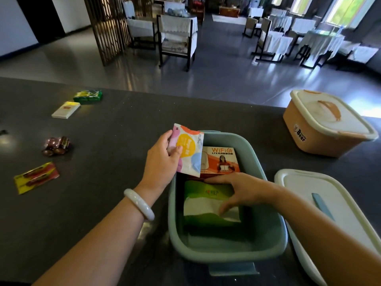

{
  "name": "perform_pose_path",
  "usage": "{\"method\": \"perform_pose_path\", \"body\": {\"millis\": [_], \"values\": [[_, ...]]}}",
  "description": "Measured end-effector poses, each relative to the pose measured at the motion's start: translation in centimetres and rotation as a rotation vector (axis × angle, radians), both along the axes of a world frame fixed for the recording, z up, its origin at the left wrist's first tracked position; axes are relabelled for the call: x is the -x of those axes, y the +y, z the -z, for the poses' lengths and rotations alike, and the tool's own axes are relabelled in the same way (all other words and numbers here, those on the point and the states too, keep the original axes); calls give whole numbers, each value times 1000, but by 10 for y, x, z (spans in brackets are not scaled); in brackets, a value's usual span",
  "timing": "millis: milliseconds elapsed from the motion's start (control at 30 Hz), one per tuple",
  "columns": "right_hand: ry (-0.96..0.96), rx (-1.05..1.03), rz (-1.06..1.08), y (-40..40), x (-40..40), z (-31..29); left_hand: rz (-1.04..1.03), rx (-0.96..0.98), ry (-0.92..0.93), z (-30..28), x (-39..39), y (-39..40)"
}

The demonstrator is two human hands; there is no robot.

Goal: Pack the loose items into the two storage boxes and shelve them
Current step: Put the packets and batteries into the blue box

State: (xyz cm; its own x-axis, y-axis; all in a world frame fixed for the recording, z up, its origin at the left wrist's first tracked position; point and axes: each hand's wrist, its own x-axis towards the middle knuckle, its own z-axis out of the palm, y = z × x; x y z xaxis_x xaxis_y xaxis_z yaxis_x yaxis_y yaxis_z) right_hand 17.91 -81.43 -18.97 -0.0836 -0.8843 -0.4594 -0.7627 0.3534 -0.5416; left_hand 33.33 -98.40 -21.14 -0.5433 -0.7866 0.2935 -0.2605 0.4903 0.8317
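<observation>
Colourful sachet [188,150] pinched in left hand [161,159] over green box [268,242].

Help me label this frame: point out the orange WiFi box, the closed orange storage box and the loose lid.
orange WiFi box [223,161], head view, on its printed top face.
closed orange storage box [313,135], head view, on its front wall.
loose lid [305,188], head view, on its bare white top.

I see a dark counter [103,193]; beyond its far edge, chairs [177,38], covered tables [321,41], a lattice screen [109,27], windows [348,9].
</observation>
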Motion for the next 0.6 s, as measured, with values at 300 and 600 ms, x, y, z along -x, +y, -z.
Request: {"method": "perform_pose_path", "body": {"millis": [300, 600], "values": [[257, 33, -90, 9, -10, 13, 8, -31, 17, 1, 1, 0], [323, 62, -79, 13, -10, 8, 1, -45, 15, 1, 0, -1]]}}
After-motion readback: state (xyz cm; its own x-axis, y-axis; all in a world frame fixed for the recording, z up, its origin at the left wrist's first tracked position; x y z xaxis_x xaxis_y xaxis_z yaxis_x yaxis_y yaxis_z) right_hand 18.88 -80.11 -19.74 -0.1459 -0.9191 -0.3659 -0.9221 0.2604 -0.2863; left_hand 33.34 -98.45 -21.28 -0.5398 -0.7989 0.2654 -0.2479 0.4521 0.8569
